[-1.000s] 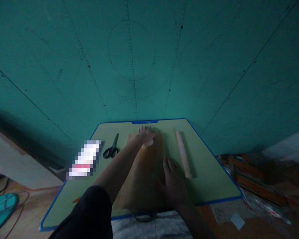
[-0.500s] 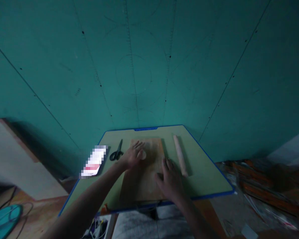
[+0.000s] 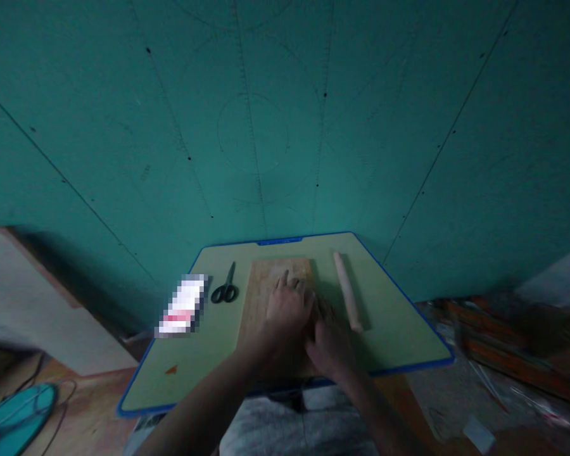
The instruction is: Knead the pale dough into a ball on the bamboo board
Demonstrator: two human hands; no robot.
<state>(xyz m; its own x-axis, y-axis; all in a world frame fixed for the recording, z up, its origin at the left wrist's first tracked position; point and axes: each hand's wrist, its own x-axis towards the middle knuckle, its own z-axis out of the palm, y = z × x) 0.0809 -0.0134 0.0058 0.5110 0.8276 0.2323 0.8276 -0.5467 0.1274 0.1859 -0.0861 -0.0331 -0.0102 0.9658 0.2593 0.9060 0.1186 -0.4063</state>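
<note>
A wooden board (image 3: 255,297) lies lengthwise on the small table. My left hand (image 3: 289,307) is over its right half, the back of the hand up. One finger points forward and the others bend down; what is beneath them is hidden. Against it, at the board's right edge, rests my right hand (image 3: 330,342), thumb apart and fingers pointing forward, dim and partly covered. The two hands touch or nearly touch. A pale rolling pin (image 3: 347,291) lies to the right of the board, and dark-handled scissors (image 3: 225,290) lie to its left.
The pale green table (image 3: 399,335) has a blue rim and stands against a green wall (image 3: 285,126). A blurred-out phone-like object (image 3: 181,307) lies at its left edge. A small orange triangle (image 3: 171,369) is near the front left. Clutter (image 3: 517,354) covers the floor at right.
My left hand has moved right across the board to my right hand, its fingers more bent. The small whitish round piece seen by its thumb is now out of sight.
</note>
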